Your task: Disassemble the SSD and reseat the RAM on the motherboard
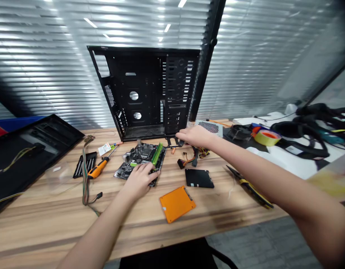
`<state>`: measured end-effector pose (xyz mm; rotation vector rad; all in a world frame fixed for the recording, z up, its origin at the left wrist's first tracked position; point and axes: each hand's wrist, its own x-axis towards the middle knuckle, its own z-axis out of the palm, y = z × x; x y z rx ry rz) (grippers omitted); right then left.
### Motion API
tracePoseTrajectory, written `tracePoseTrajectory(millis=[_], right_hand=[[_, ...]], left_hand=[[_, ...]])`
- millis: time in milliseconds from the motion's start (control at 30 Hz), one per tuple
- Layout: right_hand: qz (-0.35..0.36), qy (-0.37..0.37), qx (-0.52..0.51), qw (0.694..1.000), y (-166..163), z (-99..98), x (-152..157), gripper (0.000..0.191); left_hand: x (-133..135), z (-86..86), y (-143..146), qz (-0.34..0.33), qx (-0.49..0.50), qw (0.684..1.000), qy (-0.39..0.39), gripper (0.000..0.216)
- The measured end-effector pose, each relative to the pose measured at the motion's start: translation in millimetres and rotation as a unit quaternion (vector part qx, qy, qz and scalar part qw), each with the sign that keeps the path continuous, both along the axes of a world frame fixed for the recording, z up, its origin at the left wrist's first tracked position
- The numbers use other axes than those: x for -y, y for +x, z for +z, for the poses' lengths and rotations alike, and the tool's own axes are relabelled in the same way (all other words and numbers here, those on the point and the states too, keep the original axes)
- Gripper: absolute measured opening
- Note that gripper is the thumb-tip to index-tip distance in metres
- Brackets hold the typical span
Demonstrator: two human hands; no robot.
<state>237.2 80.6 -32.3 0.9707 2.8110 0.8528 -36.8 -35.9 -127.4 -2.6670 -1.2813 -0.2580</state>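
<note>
My left hand [140, 180] rests on the near edge of a motherboard [144, 152], its fingers slightly apart. Two green memory sticks [158, 154] stand in the board just beyond the fingertips. Farther back, my right hand [193, 135] has its fingers pressed together at a black plastic bracket [173, 143] in front of the case; the fingertips partly hide where they meet it. Near that hand sit a grey power supply [210, 127] and a bundle of cables [193, 158]. A black drive [199, 178] and an orange drive [177, 204] lie nearer to me.
An open black computer case [144, 89] stands against the blinds. Left are a black side panel [29, 157], an orange screwdriver [98, 168], a bit set [85, 164] and ribbon-like wires [85, 183]. Right are pliers [252, 188], a tape roll [267, 137] and headphones [295, 138].
</note>
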Motion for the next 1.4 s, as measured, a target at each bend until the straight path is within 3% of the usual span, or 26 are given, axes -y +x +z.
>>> tracePoseTrajectory(millis=[200,433,600,700,867,1200,1400], right_hand=[[-0.11,-0.133,-0.159,0.972,-16,-14.0,-4,0.019],[-0.067,-0.172,-0.262,0.947,-40,-24.0,24,0.018],[0.007,-0.111,-0.356,0.928,-41,-43.7,45,0.022],[0.034,-0.071,-0.426,0.901,-33,-59.9,48,0.02],[0.04,-0.072,-0.501,0.862,-17,-82.5,42,0.021],[-0.001,-0.057,-0.444,0.894,-10,-95.4,35,0.023],[-0.019,-0.049,-0.419,0.907,-9,-95.9,37,0.028]], left_hand=[[-1,1.8,-1,-0.022,0.017,0.999,0.022,0.032],[-3,0.0,0,-0.042,0.02,0.998,0.036,0.053],[-5,-3.0,-1,-0.044,0.023,0.998,0.027,0.058],[-5,-2.3,0,-0.034,0.02,0.999,0.017,0.063],[-4,0.2,-2,-0.028,0.039,0.999,-0.013,0.067],[0,6.8,-5,-0.033,0.043,0.997,-0.061,0.062],[-4,6.0,-7,-0.004,0.041,0.997,-0.064,0.083]])
